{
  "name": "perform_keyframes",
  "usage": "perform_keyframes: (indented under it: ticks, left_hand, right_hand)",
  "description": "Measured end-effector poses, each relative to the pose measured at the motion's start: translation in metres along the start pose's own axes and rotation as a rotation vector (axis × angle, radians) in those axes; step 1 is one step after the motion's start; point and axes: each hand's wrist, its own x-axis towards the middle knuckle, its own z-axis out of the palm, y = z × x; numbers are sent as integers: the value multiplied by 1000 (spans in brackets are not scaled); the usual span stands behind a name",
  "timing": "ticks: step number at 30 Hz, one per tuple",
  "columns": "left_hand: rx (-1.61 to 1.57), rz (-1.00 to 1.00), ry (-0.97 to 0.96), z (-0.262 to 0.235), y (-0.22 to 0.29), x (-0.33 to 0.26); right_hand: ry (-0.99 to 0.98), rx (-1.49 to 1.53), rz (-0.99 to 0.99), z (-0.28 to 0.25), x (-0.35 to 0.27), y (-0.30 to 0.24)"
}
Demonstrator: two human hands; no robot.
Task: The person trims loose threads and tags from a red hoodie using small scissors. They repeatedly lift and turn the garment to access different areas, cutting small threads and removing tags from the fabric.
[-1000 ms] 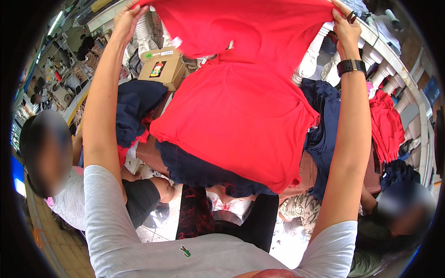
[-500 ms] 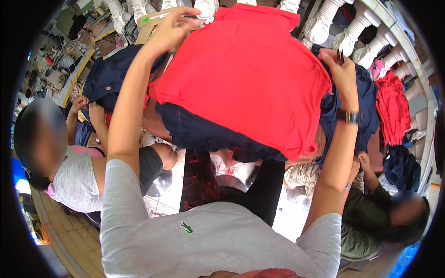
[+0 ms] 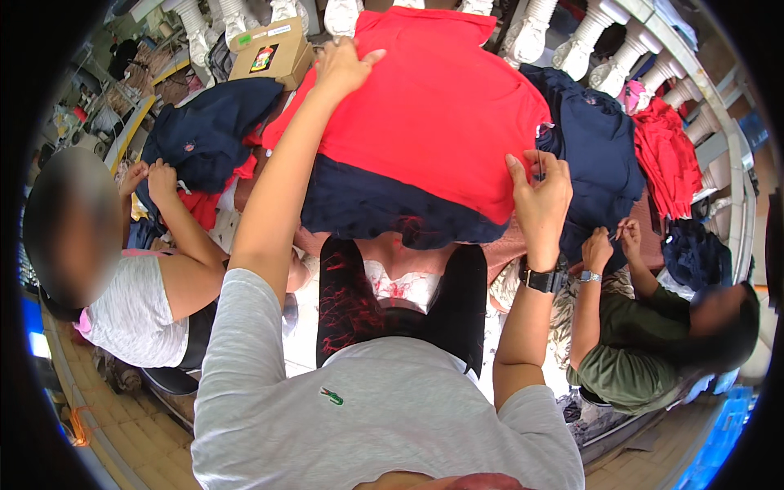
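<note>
A red shirt [image 3: 433, 114] lies spread in front of me, on top of a pile of navy garments [image 3: 384, 204]. My left hand [image 3: 343, 69] rests at the shirt's upper left edge, thumb and fingers apart, with nothing visible in it. At the lower right side of the shirt is my right hand [image 3: 541, 196]. Its fingers curl around a thin dark tool, thread snips [image 3: 539, 167], mostly hidden by the hand.
An open cardboard box [image 3: 273, 57] stands at the back left. Navy clothes [image 3: 204, 118] lie left, more navy clothes [image 3: 592, 139] right, beside red garments [image 3: 665, 155]. White balusters [image 3: 531, 33] line the far side. A person [image 3: 131, 302] sits left, another person [image 3: 645, 351] right, both with hands raised.
My left hand has come down and right onto the shirt's edge. My right hand has moved nearer and left with the snips. The shirt has settled flatter, and the box shows more fully.
</note>
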Motion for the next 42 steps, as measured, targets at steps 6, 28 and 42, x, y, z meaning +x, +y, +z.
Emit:
perform_keyframes:
  ticks: [6, 28, 42]
  left_hand:
    - [-152, 286, -66, -7, 9, 11]
    - [-205, 139, -170, -88, 30, -97]
    - [-1307, 384, -163, -157, 72, -127]
  right_hand:
    - [1, 78, 43, -4, 3, 4]
    - [46, 421, 14, -10, -15, 1]
    - [169, -70, -227, -24, 112, -1]
